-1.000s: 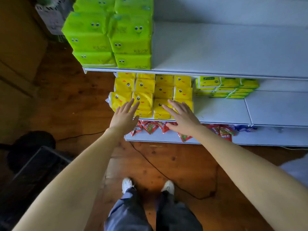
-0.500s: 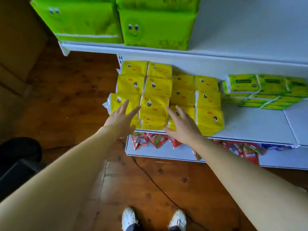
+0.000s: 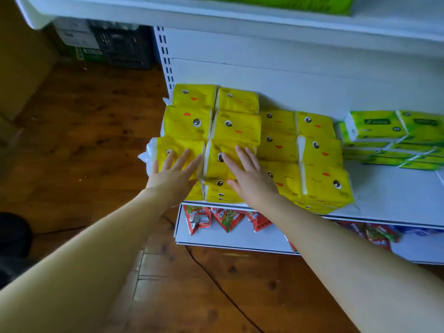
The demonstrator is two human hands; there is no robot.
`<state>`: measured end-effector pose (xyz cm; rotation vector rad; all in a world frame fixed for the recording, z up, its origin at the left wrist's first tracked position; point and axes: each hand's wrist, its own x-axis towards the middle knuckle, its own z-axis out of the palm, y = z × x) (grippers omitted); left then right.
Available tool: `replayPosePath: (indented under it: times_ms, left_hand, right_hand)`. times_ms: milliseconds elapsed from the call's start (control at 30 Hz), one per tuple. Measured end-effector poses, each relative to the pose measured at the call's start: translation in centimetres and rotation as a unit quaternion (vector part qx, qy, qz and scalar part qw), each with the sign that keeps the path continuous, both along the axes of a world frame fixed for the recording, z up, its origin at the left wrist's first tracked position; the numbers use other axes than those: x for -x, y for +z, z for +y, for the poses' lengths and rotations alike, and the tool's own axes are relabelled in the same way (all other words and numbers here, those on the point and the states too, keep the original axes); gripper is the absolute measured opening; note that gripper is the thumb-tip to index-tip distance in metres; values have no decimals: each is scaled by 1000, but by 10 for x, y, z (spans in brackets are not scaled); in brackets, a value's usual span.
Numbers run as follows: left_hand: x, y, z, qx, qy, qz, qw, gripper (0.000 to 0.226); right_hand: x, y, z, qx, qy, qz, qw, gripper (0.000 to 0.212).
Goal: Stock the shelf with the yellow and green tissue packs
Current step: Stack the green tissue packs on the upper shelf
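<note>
Several yellow tissue packs with cartoon faces are stacked on the left part of the white middle shelf. My left hand lies flat, fingers spread, on the front-left yellow pack at the shelf's left end. My right hand rests flat on the pack beside it, fingers apart. Neither hand grips anything. Flatter green tissue packs are piled at the right of the same shelf. More green packs show at the top edge on the upper shelf.
Red snack sachets lie on the lowest shelf below. A dark crate and boxes stand on the wooden floor behind the shelf's left end. A black cable runs across the floor. A dark object sits at left.
The view has dropped and closed in on the middle shelf. Both hands have moved forward from the shelf's front edge onto the tops of the front yellow packs.
</note>
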<state>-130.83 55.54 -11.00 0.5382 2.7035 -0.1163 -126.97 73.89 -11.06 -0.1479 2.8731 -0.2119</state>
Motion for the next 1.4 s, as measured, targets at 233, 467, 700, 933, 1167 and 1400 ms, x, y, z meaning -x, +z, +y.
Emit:
replayPosePath:
  times_ms: [233, 467, 700, 933, 1167, 1400]
  left_hand:
    - [0, 3, -7, 6, 12, 55, 998, 81]
    - [20, -3, -6, 24, 73, -8, 997, 94]
    - [-1, -6, 7, -45, -46, 184, 981, 129]
    - [-27, -1, 92, -24, -185, 238, 953, 111]
    - [-43, -7, 183, 70, -221, 88, 969, 79]
    - [-33, -33, 201, 107, -160, 83, 978, 74]
  right_hand:
    - [-1, 6, 9, 8, 19, 3, 1000, 79]
    - [22, 2, 18, 15, -11, -61, 998, 93]
    - [-7, -5, 47, 100, 0, 50, 994, 106]
    - [-64, -31, 138, 10, -152, 73, 986, 103]
    - [-73, -45, 173, -34, -153, -13, 987, 84]
    - [-64, -69, 181, -29, -107, 38, 993, 78]
